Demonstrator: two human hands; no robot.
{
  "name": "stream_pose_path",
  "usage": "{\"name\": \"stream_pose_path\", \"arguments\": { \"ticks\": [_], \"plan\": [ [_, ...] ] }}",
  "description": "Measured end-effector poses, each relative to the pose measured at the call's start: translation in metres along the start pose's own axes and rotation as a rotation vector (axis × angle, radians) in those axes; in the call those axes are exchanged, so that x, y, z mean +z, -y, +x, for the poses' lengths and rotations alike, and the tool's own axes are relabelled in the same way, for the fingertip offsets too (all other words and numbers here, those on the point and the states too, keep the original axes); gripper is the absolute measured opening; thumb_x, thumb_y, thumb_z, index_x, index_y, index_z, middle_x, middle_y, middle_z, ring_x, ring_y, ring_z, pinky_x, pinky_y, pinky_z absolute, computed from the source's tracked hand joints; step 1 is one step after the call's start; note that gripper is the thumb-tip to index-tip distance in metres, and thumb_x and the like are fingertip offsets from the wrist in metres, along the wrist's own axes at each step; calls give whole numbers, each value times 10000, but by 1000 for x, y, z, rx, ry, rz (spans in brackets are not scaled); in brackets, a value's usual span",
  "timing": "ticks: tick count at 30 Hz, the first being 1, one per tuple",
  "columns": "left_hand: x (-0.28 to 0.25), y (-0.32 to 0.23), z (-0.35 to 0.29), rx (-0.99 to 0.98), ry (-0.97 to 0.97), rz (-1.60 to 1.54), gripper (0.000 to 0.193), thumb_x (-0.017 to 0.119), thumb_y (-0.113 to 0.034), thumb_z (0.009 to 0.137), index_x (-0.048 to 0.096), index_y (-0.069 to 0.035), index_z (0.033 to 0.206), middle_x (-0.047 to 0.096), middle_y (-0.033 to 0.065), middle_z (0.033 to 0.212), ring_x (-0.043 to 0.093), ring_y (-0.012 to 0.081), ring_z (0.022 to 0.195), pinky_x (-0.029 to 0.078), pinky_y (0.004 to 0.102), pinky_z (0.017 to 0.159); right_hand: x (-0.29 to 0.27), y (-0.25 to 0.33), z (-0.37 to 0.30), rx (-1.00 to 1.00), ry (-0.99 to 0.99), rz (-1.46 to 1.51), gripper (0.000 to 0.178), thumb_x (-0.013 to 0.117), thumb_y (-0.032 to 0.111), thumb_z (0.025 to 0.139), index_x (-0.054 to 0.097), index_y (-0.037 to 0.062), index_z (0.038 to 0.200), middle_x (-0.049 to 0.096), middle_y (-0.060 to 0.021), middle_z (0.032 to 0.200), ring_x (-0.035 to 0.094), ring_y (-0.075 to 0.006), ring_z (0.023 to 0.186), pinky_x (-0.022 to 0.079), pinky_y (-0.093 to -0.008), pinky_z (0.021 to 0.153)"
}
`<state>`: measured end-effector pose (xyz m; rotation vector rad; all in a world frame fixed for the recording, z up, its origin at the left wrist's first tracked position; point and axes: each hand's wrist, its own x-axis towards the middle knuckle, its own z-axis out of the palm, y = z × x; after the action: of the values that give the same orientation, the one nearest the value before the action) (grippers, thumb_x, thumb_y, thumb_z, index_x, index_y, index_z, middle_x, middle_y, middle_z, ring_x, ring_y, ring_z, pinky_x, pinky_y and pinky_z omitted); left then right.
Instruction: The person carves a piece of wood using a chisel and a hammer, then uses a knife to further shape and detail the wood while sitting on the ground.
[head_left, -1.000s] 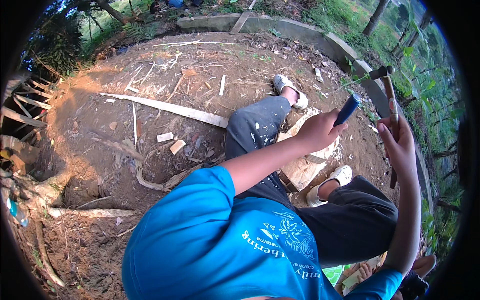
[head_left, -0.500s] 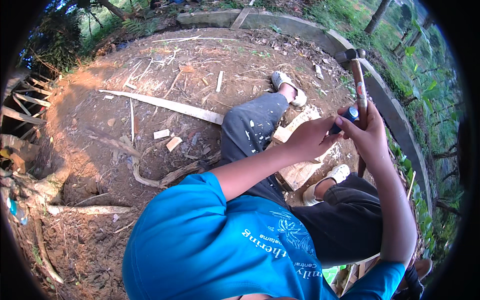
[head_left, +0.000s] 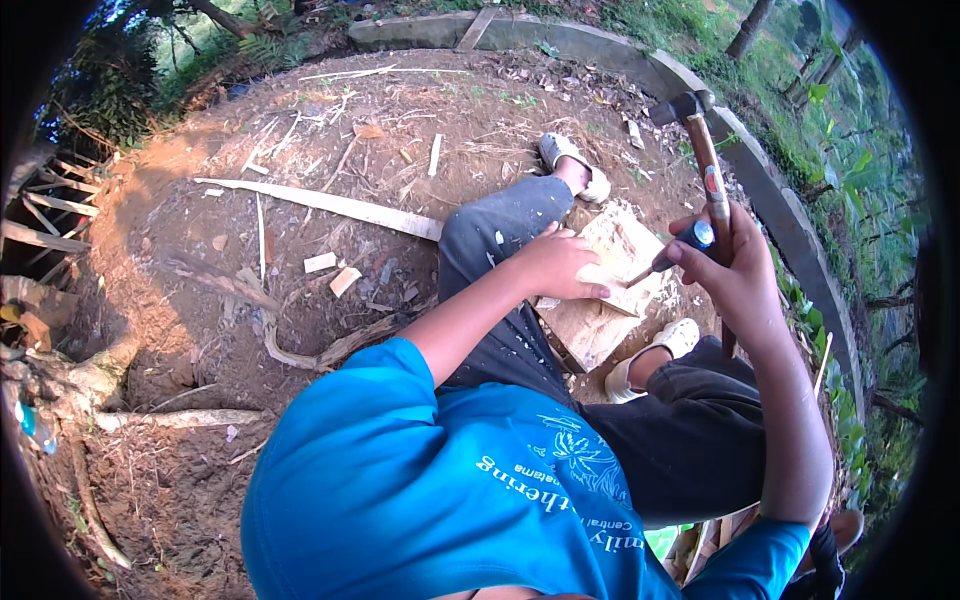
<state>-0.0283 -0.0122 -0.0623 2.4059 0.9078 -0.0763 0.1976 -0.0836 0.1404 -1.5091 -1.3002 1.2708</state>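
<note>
My right hand (head_left: pixel 738 270) is closed around the wooden handle of a hammer (head_left: pixel 706 165), its dark head pointing up and away. The same hand also grips a chisel (head_left: pixel 688 242) with a dark, blue-ended handle. The chisel's thin shaft slants down to the left, its tip at or just above a pale piece of wood (head_left: pixel 622 296). My left hand (head_left: pixel 556 264) grips the left end of that piece, thumb on the near side. Beneath it is a thick, pale wooden block (head_left: pixel 590 345) between my legs, its top partly hidden by the hand.
A long tapered wood strip (head_left: pixel 330 208) lies left of my knee, near wood offcuts (head_left: pixel 344 281) and a crooked root (head_left: pixel 340 352). My feet in white clogs (head_left: pixel 682 338) flank the block. A low concrete edging (head_left: pixel 770 185) curves along the far and right sides, with plants beyond.
My left hand has left the chisel and come down left onto the wood. The right hand now holds the chisel with the hammer, and the hammer head has tipped slightly left.
</note>
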Motion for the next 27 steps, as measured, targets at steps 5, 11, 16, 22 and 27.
{"name": "stream_pose_path", "arguments": {
  "ticks": [5, 11, 16, 22, 27],
  "plan": [
    [18, 7, -6, 70, -171, -33, 789, 604, -788, 834, 696, -137, 1269, 646, 123, 1351, 519, 312, 1364, 252, 600, 1223, 2, -1, -2, -12, 1, 3, 369, 817, 73, 867, 560, 28, 1128, 710, -90, 1052, 700, -137, 873, 557, -294, 743],
    [15, 3, -12, 84, -151, -52, 776, 626, -783, 811, 711, -129, 1220, 685, 101, 1283, 594, 320, 1275, 285, 566, 1219, 4, 2, -4, -9, -3, -52, 355, 812, 97, 883, 562, 22, 1125, 708, -81, 1019, 703, -137, 828, 559, -296, 716],
    [36, -4, -34, 183, -419, 2, 741, 676, -734, 803, 700, -108, 1200, 696, 107, 1210, 643, 305, 1170, 427, 480, 1103, -5, -3, 2, -48, -100, -62, 303, 783, 180, 934, 578, 39, 1107, 687, -46, 895, 631, -76, 678, 465, -227, 573],
    [24, -15, -36, 157, -407, 17, 774, 758, -701, 728, 680, -92, 1199, 676, 108, 1130, 647, 301, 1113, 493, 434, 976, -14, -4, 1, -4, -171, -170, 302, 768, 249, 949, 600, 52, 1105, 659, -20, 768, 561, -36, 573, 374, -202, 484],
    [30, -20, -32, 140, -325, 62, 775, 848, -650, 619, 691, -71, 1110, 634, 113, 1090, 618, 313, 1125, 500, 430, 954, -27, 2, -8, 27, -188, -163, 343, 793, 246, 916, 592, 43, 1105, 684, -41, 835, 641, -86, 696, 444, -231, 585]
  ]
}}
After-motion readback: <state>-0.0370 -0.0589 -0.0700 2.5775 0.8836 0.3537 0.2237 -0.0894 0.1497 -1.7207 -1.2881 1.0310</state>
